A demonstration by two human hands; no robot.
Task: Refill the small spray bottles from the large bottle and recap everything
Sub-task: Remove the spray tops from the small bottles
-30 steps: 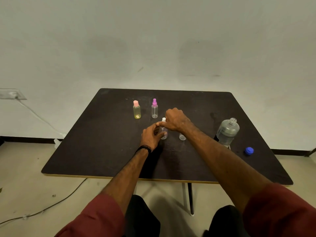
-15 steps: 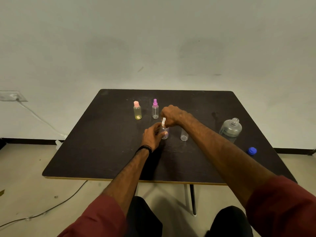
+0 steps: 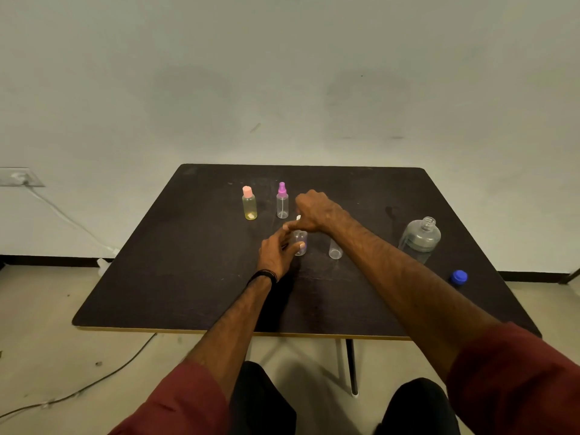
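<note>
left hand: fingers curled round the clear spray bottle, upright mid-table.
right hand: right above it, pinching the white spray cap.
axis: vertical.
large bottle: uncapped, well right; right arm nearer.

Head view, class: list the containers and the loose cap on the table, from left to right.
Pink-capped bottle → purple-topped spray bottle → small clear bottle held in both hands → open clear bottle → large bottle → blue cap.
</note>
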